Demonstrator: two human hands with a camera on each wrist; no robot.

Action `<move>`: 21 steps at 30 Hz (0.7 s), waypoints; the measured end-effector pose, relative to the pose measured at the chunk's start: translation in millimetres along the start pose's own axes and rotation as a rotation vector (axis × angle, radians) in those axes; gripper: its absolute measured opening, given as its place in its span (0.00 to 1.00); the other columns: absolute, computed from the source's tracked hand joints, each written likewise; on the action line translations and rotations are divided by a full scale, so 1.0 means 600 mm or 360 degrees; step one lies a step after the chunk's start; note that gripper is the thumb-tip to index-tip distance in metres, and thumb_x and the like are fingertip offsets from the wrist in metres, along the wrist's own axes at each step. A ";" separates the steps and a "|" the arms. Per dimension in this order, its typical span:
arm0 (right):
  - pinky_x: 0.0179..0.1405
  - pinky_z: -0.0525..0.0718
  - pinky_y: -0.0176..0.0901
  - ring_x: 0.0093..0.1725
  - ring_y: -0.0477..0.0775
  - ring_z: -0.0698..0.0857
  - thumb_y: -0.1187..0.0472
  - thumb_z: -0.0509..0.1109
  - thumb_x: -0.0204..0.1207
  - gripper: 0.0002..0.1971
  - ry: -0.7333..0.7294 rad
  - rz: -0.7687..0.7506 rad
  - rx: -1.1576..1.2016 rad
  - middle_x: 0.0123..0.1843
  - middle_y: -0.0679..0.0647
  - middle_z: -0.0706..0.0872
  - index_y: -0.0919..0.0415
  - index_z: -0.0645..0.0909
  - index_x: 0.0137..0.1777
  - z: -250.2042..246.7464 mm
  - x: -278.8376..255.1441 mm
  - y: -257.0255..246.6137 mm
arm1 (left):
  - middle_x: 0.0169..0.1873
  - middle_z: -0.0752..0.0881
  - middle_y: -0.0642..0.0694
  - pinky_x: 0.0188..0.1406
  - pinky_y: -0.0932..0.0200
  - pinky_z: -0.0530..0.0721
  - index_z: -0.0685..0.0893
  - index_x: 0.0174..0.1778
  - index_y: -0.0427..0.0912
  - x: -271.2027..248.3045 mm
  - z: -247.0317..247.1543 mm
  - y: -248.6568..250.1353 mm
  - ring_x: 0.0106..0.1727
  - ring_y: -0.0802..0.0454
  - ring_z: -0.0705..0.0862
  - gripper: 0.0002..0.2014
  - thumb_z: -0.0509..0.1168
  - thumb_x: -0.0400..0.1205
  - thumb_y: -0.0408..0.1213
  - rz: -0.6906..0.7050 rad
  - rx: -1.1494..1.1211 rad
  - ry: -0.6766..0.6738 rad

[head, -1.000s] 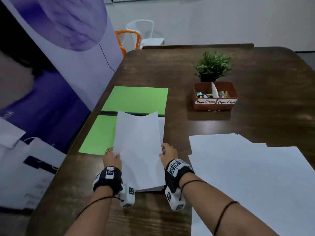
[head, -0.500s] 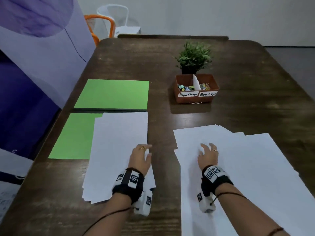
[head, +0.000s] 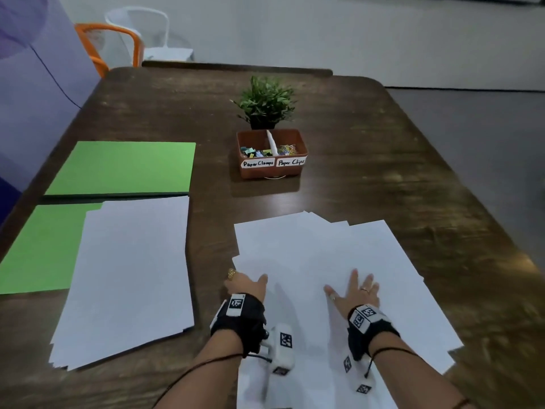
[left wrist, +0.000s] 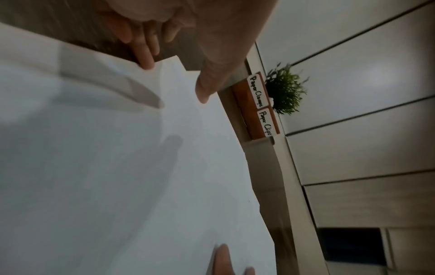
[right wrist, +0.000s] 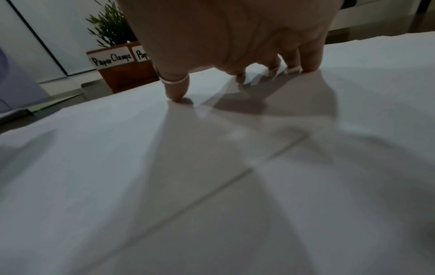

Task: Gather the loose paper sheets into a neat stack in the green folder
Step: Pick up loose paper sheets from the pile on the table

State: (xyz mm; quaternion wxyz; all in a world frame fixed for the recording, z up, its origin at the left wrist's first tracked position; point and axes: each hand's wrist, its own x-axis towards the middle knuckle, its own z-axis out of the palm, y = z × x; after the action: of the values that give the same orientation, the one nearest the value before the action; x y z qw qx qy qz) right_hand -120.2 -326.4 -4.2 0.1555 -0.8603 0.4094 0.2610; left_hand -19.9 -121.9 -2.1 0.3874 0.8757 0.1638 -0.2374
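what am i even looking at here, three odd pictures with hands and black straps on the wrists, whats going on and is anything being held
There is no machine here: a person works at a wooden table with bare hands, and the black straps carry small cameras. The wide picture comes from a camera on the head, looking down. The other two look along each hand from the wrists.

On the table lie an open green folder with a stack of white paper partly on it, a spread of loose sheets in front of the person, a brown box labelled Paper Clamps and Paper Clips, and a small plant.

Nothing is lifted. The left hand is at the loose sheets' left edge; whether it grips one is unclear. The right hand presses spread fingers flat on them.
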 end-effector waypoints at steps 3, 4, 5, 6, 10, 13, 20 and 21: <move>0.81 0.50 0.56 0.82 0.67 0.38 0.28 0.52 0.74 0.48 -0.0062 -0.0021 0.0002 0.82 0.64 0.31 0.52 0.30 0.82 -0.009 -0.005 0.004 | 0.63 0.79 0.34 0.59 0.54 0.78 0.71 0.66 0.27 -0.002 0.006 0.010 0.64 0.39 0.79 0.29 0.73 0.75 0.38 -0.0107 -0.0258 0.0043; 0.81 0.51 0.56 0.82 0.67 0.37 0.28 0.52 0.74 0.48 -0.0070 -0.0033 0.0004 0.82 0.64 0.31 0.53 0.30 0.82 -0.009 -0.007 0.005 | 0.61 0.81 0.34 0.57 0.55 0.78 0.72 0.66 0.27 0.001 0.010 0.009 0.62 0.40 0.81 0.28 0.73 0.74 0.34 -0.0119 -0.0353 0.0026; 0.81 0.51 0.56 0.82 0.67 0.37 0.29 0.52 0.74 0.48 -0.0072 -0.0044 0.0003 0.82 0.64 0.31 0.53 0.30 0.82 -0.008 -0.010 0.005 | 0.59 0.82 0.35 0.55 0.55 0.78 0.73 0.66 0.28 0.001 0.013 0.009 0.60 0.40 0.82 0.27 0.73 0.73 0.32 -0.0121 -0.0434 0.0014; 0.81 0.51 0.56 0.82 0.67 0.37 0.29 0.53 0.74 0.49 -0.0077 -0.0056 -0.0003 0.82 0.64 0.30 0.53 0.30 0.82 -0.006 -0.013 0.004 | 0.57 0.83 0.37 0.55 0.55 0.79 0.73 0.66 0.29 0.002 0.016 0.008 0.59 0.40 0.83 0.27 0.73 0.73 0.31 -0.0149 -0.0516 -0.0012; 0.80 0.50 0.57 0.82 0.68 0.37 0.29 0.55 0.74 0.50 -0.0106 -0.0130 -0.0007 0.82 0.65 0.30 0.55 0.30 0.81 0.005 -0.029 -0.002 | 0.56 0.84 0.42 0.55 0.54 0.82 0.75 0.65 0.32 -0.001 0.026 0.002 0.57 0.41 0.85 0.26 0.74 0.73 0.33 -0.0131 -0.0562 -0.0093; 0.80 0.50 0.58 0.82 0.68 0.36 0.30 0.55 0.74 0.49 -0.0110 -0.0196 0.0021 0.82 0.65 0.30 0.54 0.30 0.81 0.010 -0.034 -0.005 | 0.55 0.85 0.39 0.50 0.56 0.81 0.75 0.64 0.34 -0.013 0.029 0.005 0.54 0.41 0.85 0.22 0.71 0.75 0.30 -0.0061 -0.0525 -0.0085; 0.76 0.59 0.59 0.82 0.63 0.49 0.38 0.62 0.76 0.45 -0.0034 -0.0212 0.0340 0.84 0.58 0.45 0.54 0.39 0.83 -0.010 -0.026 0.003 | 0.49 0.86 0.44 0.53 0.52 0.85 0.81 0.49 0.43 -0.018 0.055 0.015 0.50 0.42 0.85 0.17 0.70 0.67 0.45 0.0111 -0.0084 -0.0118; 0.74 0.63 0.59 0.81 0.62 0.52 0.40 0.65 0.75 0.45 0.0012 -0.0173 0.0452 0.84 0.57 0.49 0.56 0.43 0.83 -0.015 -0.019 0.005 | 0.51 0.86 0.42 0.53 0.55 0.84 0.80 0.54 0.41 -0.023 0.057 0.024 0.52 0.41 0.85 0.18 0.70 0.69 0.41 0.0115 -0.0065 -0.0105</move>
State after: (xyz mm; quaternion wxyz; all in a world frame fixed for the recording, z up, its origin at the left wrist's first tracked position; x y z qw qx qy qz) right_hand -125.9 -325.5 9.5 0.2878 -0.8515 0.3957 0.1884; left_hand -34.6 -158.2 -6.1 0.4186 0.8646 0.1240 -0.2487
